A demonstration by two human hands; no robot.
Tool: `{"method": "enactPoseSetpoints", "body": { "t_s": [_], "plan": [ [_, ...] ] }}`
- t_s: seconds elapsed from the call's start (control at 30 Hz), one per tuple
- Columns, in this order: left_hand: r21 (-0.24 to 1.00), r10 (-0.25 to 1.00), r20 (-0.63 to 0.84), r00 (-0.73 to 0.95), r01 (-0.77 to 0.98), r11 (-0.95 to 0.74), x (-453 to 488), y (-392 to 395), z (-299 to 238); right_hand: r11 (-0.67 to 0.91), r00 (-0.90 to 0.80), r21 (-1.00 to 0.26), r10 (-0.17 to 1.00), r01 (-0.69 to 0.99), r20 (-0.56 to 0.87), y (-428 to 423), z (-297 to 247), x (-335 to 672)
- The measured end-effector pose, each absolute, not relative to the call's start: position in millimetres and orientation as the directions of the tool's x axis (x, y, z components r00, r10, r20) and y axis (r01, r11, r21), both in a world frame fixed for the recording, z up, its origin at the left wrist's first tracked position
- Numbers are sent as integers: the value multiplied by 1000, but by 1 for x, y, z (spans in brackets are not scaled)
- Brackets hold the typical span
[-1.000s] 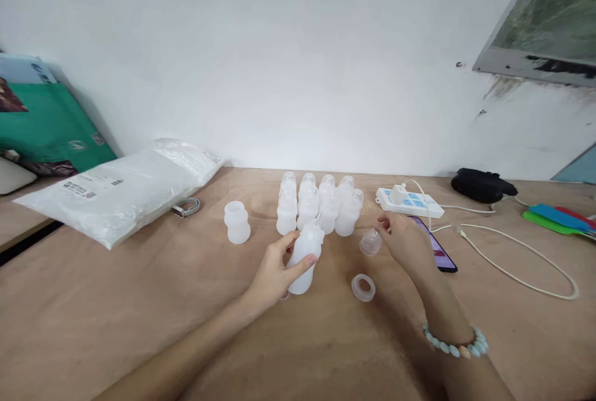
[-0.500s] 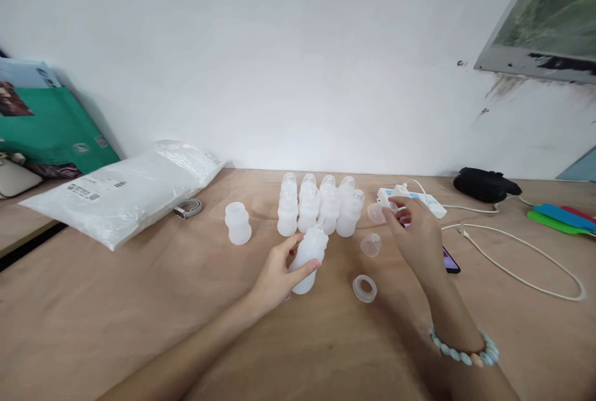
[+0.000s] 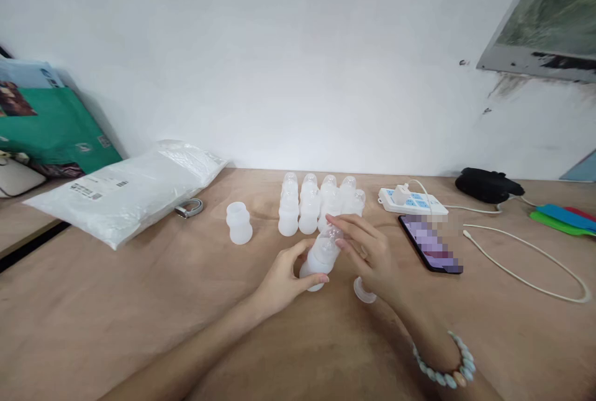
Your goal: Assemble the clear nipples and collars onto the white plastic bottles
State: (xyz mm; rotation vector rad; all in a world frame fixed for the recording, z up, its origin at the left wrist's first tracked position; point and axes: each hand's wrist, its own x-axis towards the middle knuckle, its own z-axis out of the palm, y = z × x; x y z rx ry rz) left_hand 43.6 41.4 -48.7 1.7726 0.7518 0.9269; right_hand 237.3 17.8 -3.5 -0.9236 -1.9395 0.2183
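My left hand (image 3: 284, 277) is wrapped round a white baby bottle (image 3: 320, 258), which it holds tilted to the right above the table. At the bottle's top, my right hand (image 3: 372, 255) pinches a clear dome cap (image 3: 332, 233) over the nipple end. Partly under my right hand, a translucent collar ring (image 3: 363, 291) lies on the table. Just behind, capped bottles (image 3: 288, 211) stand close together in rows. One open bottle without a cap (image 3: 239, 224) is upright to the left.
A white plastic parcel (image 3: 135, 190) and a grey strap (image 3: 189, 207) lie left. Toward the right are a power strip (image 3: 414, 203), a phone (image 3: 431, 246), a looped white cable (image 3: 554, 255), a black case (image 3: 488, 185) and coloured flat pieces (image 3: 563, 218). A wall rises behind the table (image 3: 298, 351).
My right hand has come left with the clear cap from near the power strip to the bottle's top. The phone is now uncovered. My left hand still holds the bottle, shifted slightly right.
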Motion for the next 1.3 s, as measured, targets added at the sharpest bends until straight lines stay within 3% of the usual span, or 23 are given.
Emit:
{"method": "enactPoseSetpoints", "body": {
  "t_s": [0.13,0.43,0.77,0.9,1.03,1.17,1.3],
  "plan": [
    [937,800,265,538,51,-345,42,41,-50,757,-383,-449,637,475,670,18,-15,229],
    [943,764,293,575,-44,-329,41,46,-56,786,-395,-274,539,554,744,10,-30,222],
    [917,741,267,616,73,-391,39,42,-45,761,-318,-239,504,603,803,11,-35,212],
    [847,763,337,552,177,-502,36,43,-44,746,-336,-206,505,633,795,13,-34,212],
    [703,800,401,446,410,-581,27,50,-41,672,-318,-203,566,712,760,13,-37,217],
    [614,839,411,358,571,-545,20,60,-39,616,-261,-245,613,749,746,11,-42,220],
    [635,904,357,237,649,-420,22,68,-41,622,-253,-254,609,741,752,9,-40,220]
  ]
}}
